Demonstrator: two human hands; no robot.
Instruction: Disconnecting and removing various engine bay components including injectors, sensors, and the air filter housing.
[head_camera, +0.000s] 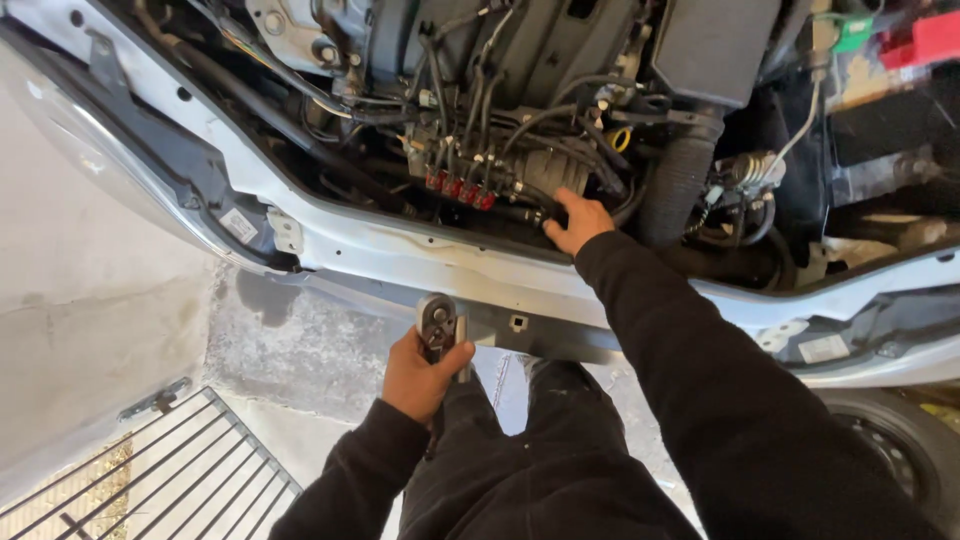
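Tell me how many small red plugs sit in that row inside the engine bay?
4 small red plugs show, side by side just left of the right hand: first, second, third, fourth. Hoses may hide more.

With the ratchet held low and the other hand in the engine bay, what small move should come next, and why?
Probably lift the left hand with its chrome ratchet wrench toward the right hand. The wrench sits below the white front panel, clear of the engine, while the right hand rests on black hoses beside the row of red connectors, seemingly marking a spot.
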